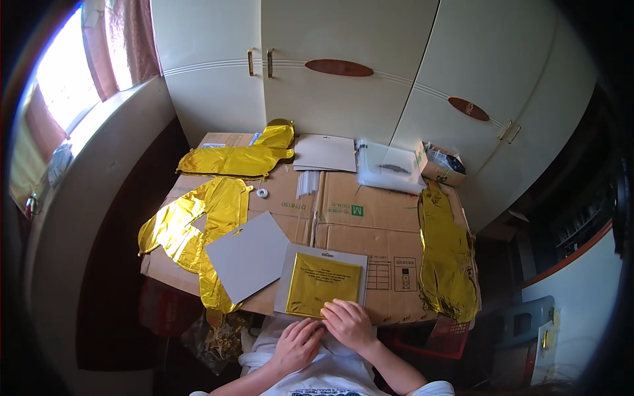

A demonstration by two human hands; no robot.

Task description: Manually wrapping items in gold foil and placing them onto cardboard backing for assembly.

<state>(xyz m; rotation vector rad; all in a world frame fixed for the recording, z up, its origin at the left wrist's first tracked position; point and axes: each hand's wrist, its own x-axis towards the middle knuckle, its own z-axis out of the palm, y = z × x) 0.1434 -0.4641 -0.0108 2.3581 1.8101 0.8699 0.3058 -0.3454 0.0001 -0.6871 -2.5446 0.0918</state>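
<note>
One gold foil packet point(323, 280), lower centre of the frame, several lines of black print across it! The right hand point(348, 323) has fingers close together on its bottom edge; pinching or resting, can't tell. Left hand point(298, 343) just beside, fingers curled, grip unclear. At least three flat gold foil balloons point(448, 254), left and right; one white tape roll point(262, 193); green print on the cardboard point(277, 218).

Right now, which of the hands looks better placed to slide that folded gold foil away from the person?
Probably the right hand: its fingers already reach over the near edge of the folded gold foil. The left hand sits closer to the body, short of the foil.
</note>
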